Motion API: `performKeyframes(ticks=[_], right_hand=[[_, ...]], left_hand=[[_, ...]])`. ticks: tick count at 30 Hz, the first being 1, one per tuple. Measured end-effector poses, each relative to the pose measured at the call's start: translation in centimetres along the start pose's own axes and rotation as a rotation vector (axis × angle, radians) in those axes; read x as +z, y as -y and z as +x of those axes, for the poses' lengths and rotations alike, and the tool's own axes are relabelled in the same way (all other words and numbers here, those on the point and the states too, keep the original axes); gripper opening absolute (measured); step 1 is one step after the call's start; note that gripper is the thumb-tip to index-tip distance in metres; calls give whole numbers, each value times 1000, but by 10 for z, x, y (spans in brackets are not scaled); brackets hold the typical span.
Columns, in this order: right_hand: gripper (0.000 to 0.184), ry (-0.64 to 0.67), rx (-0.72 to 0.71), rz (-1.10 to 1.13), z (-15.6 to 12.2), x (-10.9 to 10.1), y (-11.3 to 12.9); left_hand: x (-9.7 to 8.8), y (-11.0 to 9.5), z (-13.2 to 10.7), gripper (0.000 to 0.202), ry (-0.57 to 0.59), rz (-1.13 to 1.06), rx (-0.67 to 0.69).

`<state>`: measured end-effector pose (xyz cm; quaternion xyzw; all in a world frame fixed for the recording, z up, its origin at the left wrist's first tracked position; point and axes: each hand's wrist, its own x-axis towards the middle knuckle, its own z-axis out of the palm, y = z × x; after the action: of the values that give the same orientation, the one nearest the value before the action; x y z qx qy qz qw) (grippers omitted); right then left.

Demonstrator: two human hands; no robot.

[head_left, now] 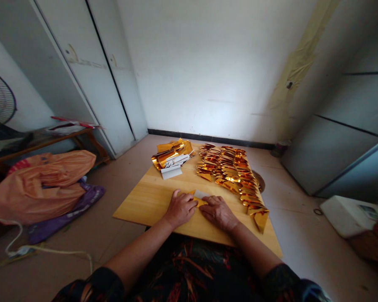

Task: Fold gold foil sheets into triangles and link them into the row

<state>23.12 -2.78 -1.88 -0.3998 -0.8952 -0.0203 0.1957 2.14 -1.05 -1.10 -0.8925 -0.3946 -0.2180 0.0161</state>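
Note:
A small sheet of gold foil paper [201,194] with a pale grey-white side lies partly folded on the wooden board [138,201] in front of me. My left hand [182,209] holds its left part, fingers curled and pressed down on it. From the other side, my right hand [219,213] presses the paper with bent fingers. Both hands hide much of the sheet. Beyond my right hand, folded gold foil pieces [229,170] stand tucked together in several rows. Past my left hand is a loose pile of gold foil sheets [173,153], with white-backed strips [171,172] at its front.
A pale wall [201,75] rises behind the board. Grey cabinets [91,71] stand at the left, near an orange bag [44,184] and a fan [0,98]. A refrigerator [343,138] and a white box [346,216] are at the right. A cable [59,250] crosses the floor.

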Motion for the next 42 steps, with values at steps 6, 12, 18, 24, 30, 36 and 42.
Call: performKeyframes(ticks=[6,12,18,24,30,36,42], right_hand=[[20,13,1,30,-2,-5,2],[20,17,18,65,-13,-10,0],[16,29,72,21,-7,-1,-4],[18,72,11,-124,3,-1,-6],[22,52,-42,-183,3,-4,-4],[15,27,22,-38,1,-4,-4],[14,-60,118,118,1,8,-18]], left_hand=[[0,1,0,18,-16,0,-1],[3,1,0,16,-17,-21,-24],[6,1,3,11,-18,-23,-44],[6,0,6,12,-33,29,-19],[10,1,5,16,-80,106,31],[14,1,5,19,-115,140,29],[12,1,5,19,-101,127,19]])
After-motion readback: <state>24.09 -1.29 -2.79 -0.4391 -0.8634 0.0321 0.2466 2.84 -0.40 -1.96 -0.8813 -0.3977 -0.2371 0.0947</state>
